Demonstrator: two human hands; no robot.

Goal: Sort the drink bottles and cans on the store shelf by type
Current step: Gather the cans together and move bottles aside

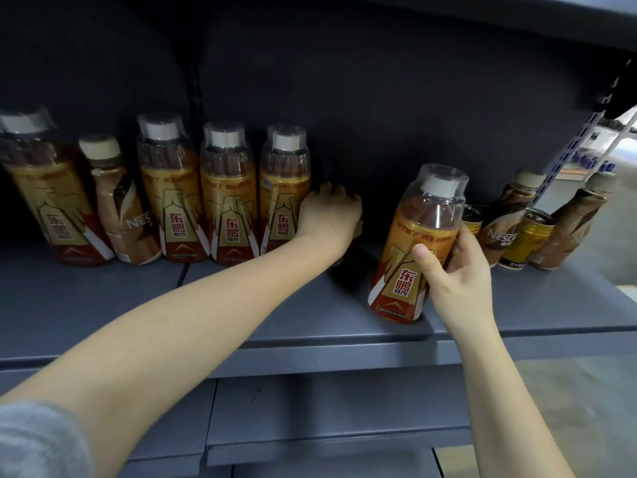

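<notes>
The right hand [455,270] holds an orange bottle [413,250] around its middle, tipped a bit, near the front of the shelf [310,305]. The left hand [327,215] reaches deep, just right of the orange row [227,194]. Its fingers curl down over something dark and small, but I cannot tell what it is or if they hold it.

The held bottle could slip, because the wrap looks smooth and the grip is one-handed. It could also bump the left arm on its way to the orange row. If the left hand pushes sideways, the nearest bottle in the row could tip and knock the rest.

A brown coffee bottle [117,201] stands inside the orange row, so it is in the wrong spot. Right of the held bottle are more coffee bottles [503,229] and a gold can [527,239], packed close together.
</notes>
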